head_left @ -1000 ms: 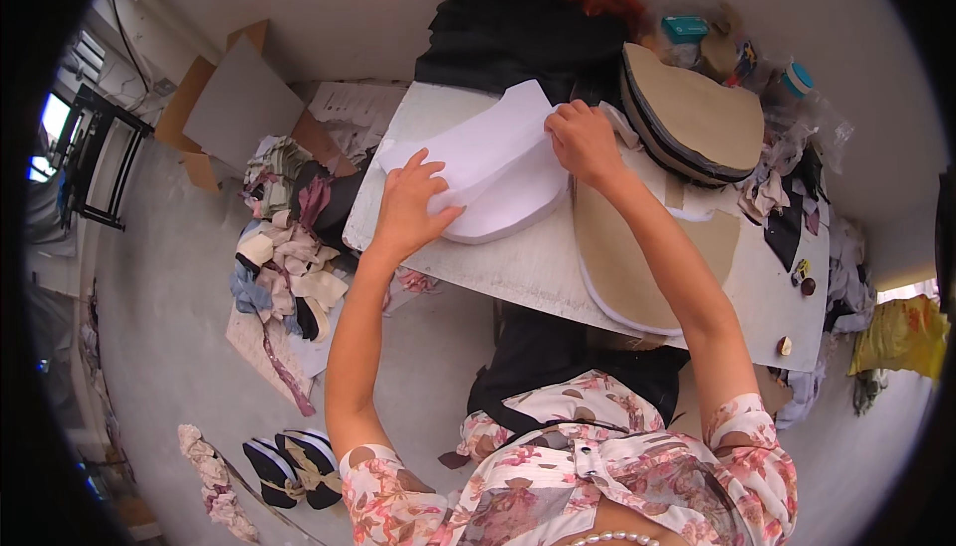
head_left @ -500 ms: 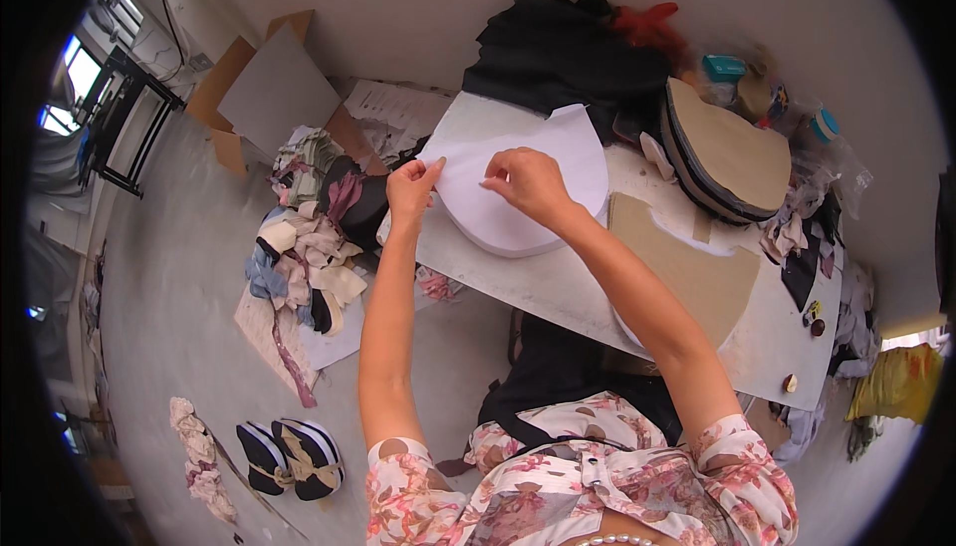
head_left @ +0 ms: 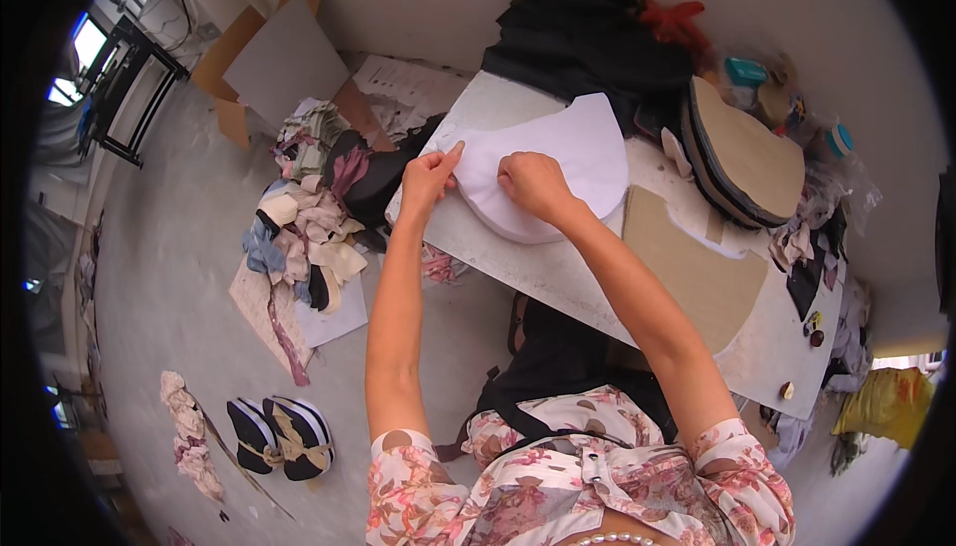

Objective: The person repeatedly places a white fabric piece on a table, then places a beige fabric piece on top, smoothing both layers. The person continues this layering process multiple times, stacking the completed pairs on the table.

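Observation:
A stack of white, curved-edged sheets (head_left: 583,142), cloth or paper, lies on the table in front of me. My left hand (head_left: 430,179) is at the stack's left tip, thumb and fingers closed on the edge of the top white sheet. Over the middle of the same sheet, my right hand (head_left: 535,184) is curled closed with its knuckles up. Its fingertips are turned under, so anything in them is hidden. The sheet's surface shows slight creases between my hands.
Beige curved pieces (head_left: 687,272) lie right of the stack. Behind them stands a thick beige-and-black stack (head_left: 747,152). Black material (head_left: 578,48) covers the table's far edge. Fabric scraps (head_left: 309,237) and a cardboard box (head_left: 224,78) are at the left; tied black bundles (head_left: 284,436) lie on the floor.
My right hand has come down toward the white sheet and curled tighter. My left hand stays at the sheet's left edge. The whole view has shifted slightly.

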Action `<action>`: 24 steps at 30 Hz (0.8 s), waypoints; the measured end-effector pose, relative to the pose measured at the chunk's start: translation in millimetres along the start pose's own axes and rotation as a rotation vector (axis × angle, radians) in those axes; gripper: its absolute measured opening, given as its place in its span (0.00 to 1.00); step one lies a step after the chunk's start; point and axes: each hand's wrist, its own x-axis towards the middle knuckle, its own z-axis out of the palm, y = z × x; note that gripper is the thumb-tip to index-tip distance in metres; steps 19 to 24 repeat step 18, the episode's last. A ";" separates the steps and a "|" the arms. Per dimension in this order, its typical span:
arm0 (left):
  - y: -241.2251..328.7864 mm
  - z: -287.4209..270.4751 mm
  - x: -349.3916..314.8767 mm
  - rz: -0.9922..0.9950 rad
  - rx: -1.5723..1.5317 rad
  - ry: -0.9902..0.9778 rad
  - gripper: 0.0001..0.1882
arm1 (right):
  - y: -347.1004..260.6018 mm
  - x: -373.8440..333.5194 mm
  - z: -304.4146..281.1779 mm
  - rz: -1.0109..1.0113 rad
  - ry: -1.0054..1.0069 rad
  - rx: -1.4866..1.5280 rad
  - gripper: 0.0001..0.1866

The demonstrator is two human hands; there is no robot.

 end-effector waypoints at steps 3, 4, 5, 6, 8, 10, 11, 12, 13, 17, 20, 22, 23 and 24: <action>-3.2 -8.2 -3.1 -0.019 0.075 -0.086 0.20 | -4.3 1.3 -4.6 0.026 -0.045 -0.005 0.05; -3.8 -10.4 -4.3 -0.046 0.079 -0.098 0.19 | -7.2 -1.0 -5.8 0.014 -0.045 -0.008 0.05; -3.4 -10.4 -5.8 -0.075 0.082 -0.115 0.19 | -9.6 -3.8 -8.0 0.008 -0.044 -0.012 0.05; -2.8 -9.5 -6.8 -0.066 0.068 -0.110 0.18 | -7.9 -3.9 -3.8 -0.027 -0.014 -0.054 0.04; -3.4 -7.5 -8.8 -0.052 0.040 -0.096 0.18 | -6.2 -3.4 6.7 -0.100 0.041 -0.134 0.04; -4.2 -7.6 -8.7 -0.082 0.010 -0.089 0.17 | -3.2 -4.2 6.6 -0.078 0.023 -0.103 0.04; -3.9 -7.3 -8.5 -0.096 -0.005 -0.087 0.17 | -1.7 -4.3 5.4 -0.066 0.016 -0.089 0.04; -4.3 -7.3 -9.5 -0.077 -0.007 -0.097 0.17 | -0.5 -4.4 5.1 -0.060 0.015 -0.070 0.04; -5.0 -7.5 -11.2 -0.058 -0.010 -0.108 0.17 | 0.5 -4.4 4.8 -0.054 0.015 -0.052 0.04; -8.5 -9.6 -10.8 -0.062 0.014 -0.121 0.17 | 2.5 -5.1 4.1 -0.041 0.023 0.018 0.05; -8.6 -9.0 -11.0 -0.074 0.002 -0.106 0.16 | 2.7 -4.7 4.1 -0.041 0.023 0.018 0.05; -8.6 -9.0 -11.0 -0.074 0.002 -0.106 0.16 | 2.7 -4.7 4.1 -0.041 0.023 0.018 0.05; -8.6 -9.0 -11.0 -0.074 0.002 -0.106 0.16 | 2.7 -4.7 4.1 -0.041 0.023 0.018 0.05; -8.6 -9.0 -11.0 -0.074 0.002 -0.106 0.16 | 2.7 -4.7 4.1 -0.041 0.023 0.018 0.05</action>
